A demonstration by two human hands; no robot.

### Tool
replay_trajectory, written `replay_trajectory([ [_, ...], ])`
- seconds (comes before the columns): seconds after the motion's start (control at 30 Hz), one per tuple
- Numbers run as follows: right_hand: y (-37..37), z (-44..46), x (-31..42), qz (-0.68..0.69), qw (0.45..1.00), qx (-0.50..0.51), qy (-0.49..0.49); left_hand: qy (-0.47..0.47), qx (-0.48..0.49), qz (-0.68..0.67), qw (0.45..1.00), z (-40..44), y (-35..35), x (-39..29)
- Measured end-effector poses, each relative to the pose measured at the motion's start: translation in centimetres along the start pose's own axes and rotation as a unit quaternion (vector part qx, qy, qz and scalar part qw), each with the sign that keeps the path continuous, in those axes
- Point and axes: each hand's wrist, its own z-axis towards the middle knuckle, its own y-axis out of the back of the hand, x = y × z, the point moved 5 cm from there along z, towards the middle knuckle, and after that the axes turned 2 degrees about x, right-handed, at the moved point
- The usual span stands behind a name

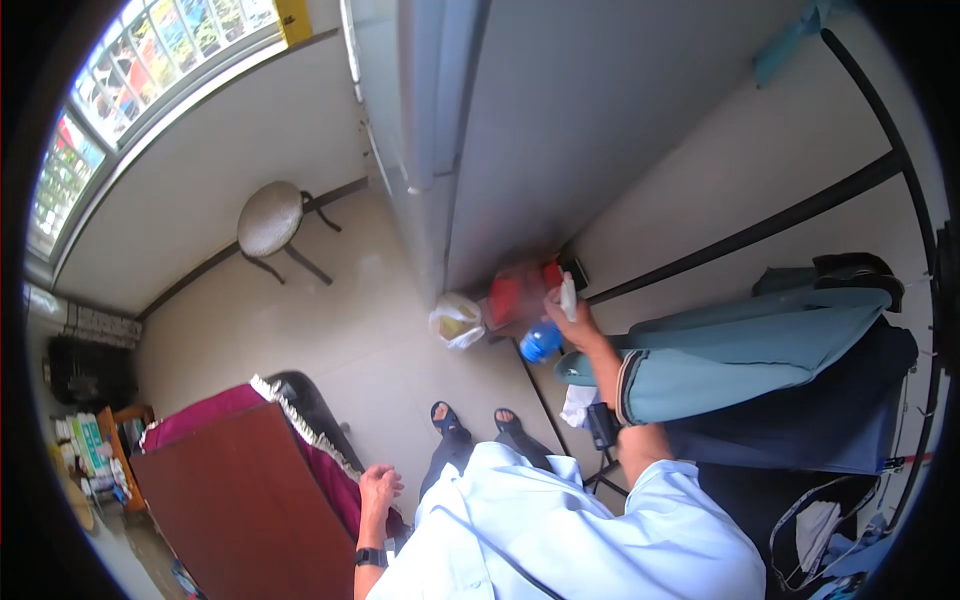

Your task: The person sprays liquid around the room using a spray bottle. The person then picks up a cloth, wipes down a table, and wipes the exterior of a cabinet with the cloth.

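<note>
My right hand (573, 325) reaches forward at the right of centre, its fingers closed around the white top of a spray bottle (568, 298). Just below and left of that hand is a blue bottle-like object (541, 342); whether it joins the white top is unclear. Hanging teal clothing (725, 375) lies against my right forearm. My left hand (380, 485) is beside the maroon cloth edge of a brown table (240, 500), with its fingers loosely bent and apart and nothing seen in them.
A tall grey cabinet (570, 110) rises ahead, with red items (515, 298) and a white plastic bag (457, 322) near its foot. A round stool (270, 220) stands by the far wall. The black clothes rack (740, 230) frames the right side.
</note>
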Motion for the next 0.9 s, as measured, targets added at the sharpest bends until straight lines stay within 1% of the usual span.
replay_trajectory([
  [0.03,2.3,-0.8,1.8,-0.018,0.998,0.065,-0.014,0.001,-0.004,0.001,1.000,0.0,0.4,-0.4],
  [0.1,6.5,-3.3,4.7,-0.092,0.982,0.139,-0.089,0.011,-0.006,0.009,1.000,-0.1,0.9,-1.3],
  [0.17,11.4,-5.5,3.3,-0.155,0.962,0.173,-0.142,0.013,-0.006,0.018,1.000,0.4,0.5,-2.1],
  [0.23,16.9,-7.9,1.1,-0.113,0.973,0.039,-0.200,0.009,-0.005,0.035,0.999,1.1,0.1,-2.9],
  [0.3,22.6,-8.7,-1.6,-0.007,0.979,-0.103,-0.178,0.014,-0.009,0.049,0.999,1.8,-0.8,-4.0],
  [0.33,25.3,-8.4,-2.5,0.020,0.977,-0.143,-0.159,0.014,-0.010,0.052,0.999,2.1,-1.5,-4.8],
  [0.43,29.3,-5.7,-2.5,0.084,0.973,-0.194,-0.091,0.029,-0.011,0.073,0.997,2.2,-4.3,-7.3],
  [0.47,30.1,-4.2,-2.3,0.077,0.977,-0.184,-0.080,0.030,-0.007,0.086,0.996,2.3,-5.2,-7.9],
  [0.57,32.7,1.4,-6.0,0.110,0.953,-0.263,-0.100,0.038,0.002,0.110,0.993,2.0,-7.9,-10.0],
  [0.63,32.7,7.1,-5.1,0.089,0.978,-0.189,0.013,0.043,0.007,0.119,0.992,1.9,-9.1,-11.0],
  [0.73,33.1,12.6,-2.9,-0.036,0.991,-0.129,0.005,0.044,-0.029,0.129,0.990,1.1,-10.4,-13.1],
  [0.83,33.8,17.3,-2.1,-0.102,0.984,-0.137,0.042,0.029,-0.055,0.120,0.991,0.5,-10.5,-13.9],
  [0.9,33.8,18.8,-2.1,-0.117,0.984,-0.136,0.018,0.020,-0.075,0.113,0.990,-0.1,-10.4,-13.8],
])
